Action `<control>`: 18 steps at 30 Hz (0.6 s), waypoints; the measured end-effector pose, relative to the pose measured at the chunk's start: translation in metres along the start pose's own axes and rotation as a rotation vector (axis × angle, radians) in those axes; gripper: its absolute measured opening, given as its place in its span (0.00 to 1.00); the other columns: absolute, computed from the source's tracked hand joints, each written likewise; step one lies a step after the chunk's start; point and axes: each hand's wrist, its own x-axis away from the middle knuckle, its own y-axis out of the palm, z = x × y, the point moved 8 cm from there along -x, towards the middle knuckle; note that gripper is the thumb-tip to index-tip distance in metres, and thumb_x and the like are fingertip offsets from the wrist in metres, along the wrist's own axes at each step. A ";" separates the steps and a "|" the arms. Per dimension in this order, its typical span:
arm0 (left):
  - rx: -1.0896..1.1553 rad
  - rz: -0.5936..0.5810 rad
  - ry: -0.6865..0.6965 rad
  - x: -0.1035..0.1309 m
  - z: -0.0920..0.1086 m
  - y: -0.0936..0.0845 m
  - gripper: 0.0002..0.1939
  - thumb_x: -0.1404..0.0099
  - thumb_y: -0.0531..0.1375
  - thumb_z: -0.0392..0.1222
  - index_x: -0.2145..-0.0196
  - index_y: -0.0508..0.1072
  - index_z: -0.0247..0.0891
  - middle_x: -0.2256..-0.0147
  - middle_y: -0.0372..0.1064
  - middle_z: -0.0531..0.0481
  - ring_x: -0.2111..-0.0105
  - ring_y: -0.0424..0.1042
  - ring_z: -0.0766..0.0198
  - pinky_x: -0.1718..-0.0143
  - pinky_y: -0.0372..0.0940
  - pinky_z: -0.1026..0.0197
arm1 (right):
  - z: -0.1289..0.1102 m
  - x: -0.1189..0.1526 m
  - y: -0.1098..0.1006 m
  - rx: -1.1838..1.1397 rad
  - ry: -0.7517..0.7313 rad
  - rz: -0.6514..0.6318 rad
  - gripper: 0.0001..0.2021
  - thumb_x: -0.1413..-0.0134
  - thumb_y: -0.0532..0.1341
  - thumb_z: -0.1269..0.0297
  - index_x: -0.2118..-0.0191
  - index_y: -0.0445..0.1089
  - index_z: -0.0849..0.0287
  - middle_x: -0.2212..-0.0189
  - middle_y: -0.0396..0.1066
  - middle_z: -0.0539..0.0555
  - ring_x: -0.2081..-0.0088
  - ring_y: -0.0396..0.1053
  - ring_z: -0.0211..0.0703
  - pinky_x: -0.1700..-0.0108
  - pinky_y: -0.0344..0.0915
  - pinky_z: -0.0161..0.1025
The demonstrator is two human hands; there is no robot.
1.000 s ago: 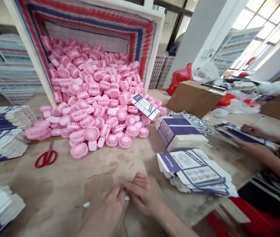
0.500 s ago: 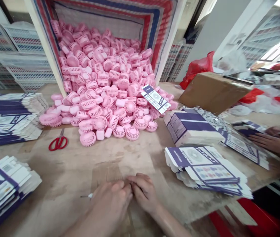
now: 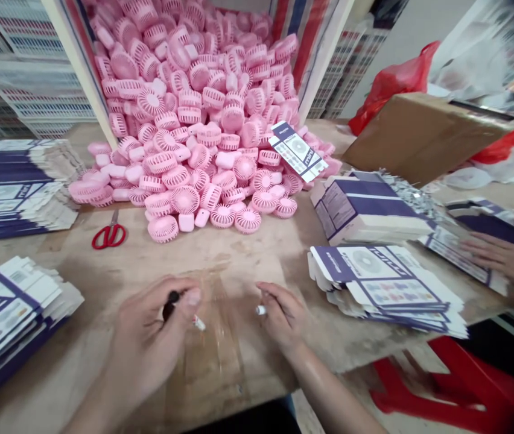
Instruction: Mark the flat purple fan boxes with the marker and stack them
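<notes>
My left hand (image 3: 152, 328) is curled over the table at the lower centre. In it is a small dark round-ended object (image 3: 171, 305), and a small white piece (image 3: 199, 323) shows just past its thumb. My right hand (image 3: 283, 310) pinches a small white piece (image 3: 260, 310) between thumb and fingers, a short way to the right. The two hands are apart. Beyond them lies a large heap of pink mini fans (image 3: 184, 200), spilling out of a striped-lined container (image 3: 310, 45). Red-handled scissors (image 3: 110, 235) rest left of the heap.
Stacks of flat printed cartons stand at the left (image 3: 8, 313) and right (image 3: 388, 289). One flat carton (image 3: 297, 150) lies on the fans. A brown box (image 3: 424, 135) is at the back right. Another person's hand (image 3: 501, 256) touches cartons at the right. A red stool (image 3: 456, 386) is below.
My hands, together before, have separated, left hand to the left and right hand to the right. Small dark and white pieces now show in them. The camera view has tilted down.
</notes>
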 end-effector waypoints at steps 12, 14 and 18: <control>0.491 0.247 -0.298 0.026 -0.030 0.021 0.12 0.41 0.58 0.49 0.71 0.72 0.36 0.81 0.63 0.54 0.80 0.61 0.69 0.80 0.58 0.68 | 0.016 0.010 -0.005 -0.110 0.065 0.064 0.10 0.45 0.53 0.65 0.64 0.72 0.57 0.84 0.62 0.46 0.83 0.59 0.33 0.80 0.57 0.33; 0.457 0.219 -0.273 0.025 -0.028 0.023 0.12 0.40 0.58 0.48 0.71 0.72 0.36 0.81 0.63 0.54 0.80 0.61 0.70 0.80 0.58 0.68 | 0.015 0.010 -0.004 -0.110 0.073 0.060 0.10 0.46 0.54 0.66 0.64 0.72 0.57 0.84 0.62 0.46 0.83 0.59 0.33 0.80 0.57 0.33; 0.374 0.194 -0.233 0.024 -0.021 0.027 0.11 0.40 0.57 0.47 0.72 0.72 0.37 0.82 0.62 0.55 0.81 0.60 0.70 0.80 0.57 0.68 | 0.015 0.008 -0.003 -0.086 0.107 0.057 0.10 0.46 0.54 0.67 0.64 0.73 0.57 0.83 0.64 0.47 0.82 0.60 0.33 0.79 0.58 0.33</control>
